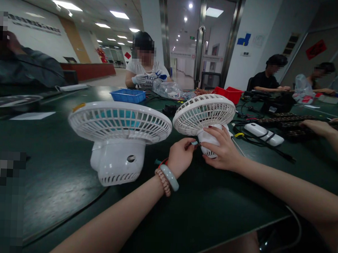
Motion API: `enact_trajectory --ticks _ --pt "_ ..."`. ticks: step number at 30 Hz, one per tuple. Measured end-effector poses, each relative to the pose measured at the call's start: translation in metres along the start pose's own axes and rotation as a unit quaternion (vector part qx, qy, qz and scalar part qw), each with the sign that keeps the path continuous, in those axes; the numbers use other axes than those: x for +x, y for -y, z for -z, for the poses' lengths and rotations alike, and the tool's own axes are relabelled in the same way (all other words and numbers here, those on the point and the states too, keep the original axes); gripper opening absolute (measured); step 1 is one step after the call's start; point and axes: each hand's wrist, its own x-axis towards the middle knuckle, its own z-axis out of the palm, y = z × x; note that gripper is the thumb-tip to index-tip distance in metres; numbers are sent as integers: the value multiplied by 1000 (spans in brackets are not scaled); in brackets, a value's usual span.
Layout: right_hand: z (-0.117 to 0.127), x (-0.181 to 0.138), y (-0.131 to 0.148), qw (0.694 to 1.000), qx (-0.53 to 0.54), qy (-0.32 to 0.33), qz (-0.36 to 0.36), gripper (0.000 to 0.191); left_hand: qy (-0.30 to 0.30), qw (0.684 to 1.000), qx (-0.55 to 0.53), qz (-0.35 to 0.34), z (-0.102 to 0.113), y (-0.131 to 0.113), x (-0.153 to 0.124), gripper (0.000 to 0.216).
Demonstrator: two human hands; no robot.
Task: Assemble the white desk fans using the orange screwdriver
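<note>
My right hand is wrapped round the motor housing of a small white fan, steadying it with its grille tilted up. Close against that housing, my left hand pinches a small light-blue piece; its exact kind is too small to tell. A second, nearer-looking white fan rests on the table to the left, grille upward, with a round hole in the side of its housing. Beside my left wrist a small teal piece shows, partly hidden by the bracelets.
On the dark green table are a blue bin, a red bin, a clear plastic bag and a white power strip with black cables. Several people sit around it. A co-worker's hand reaches in at right.
</note>
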Motion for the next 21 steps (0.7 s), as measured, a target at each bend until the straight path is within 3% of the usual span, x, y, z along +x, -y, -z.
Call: enact_trajectory --ticks 5,14,21 --pt "-1 0 -2 1000 -20 8 -12 33 -10 997 -78 25 -10 4 -4 24" --pt "5 -1 -3 999 20 11 -28 23 -18 999 -43 0 -10 -3 -7 23" --pt "8 -1 -9 999 12 2 -44 35 -15 999 -39 -29 -10 -3 -11 25"
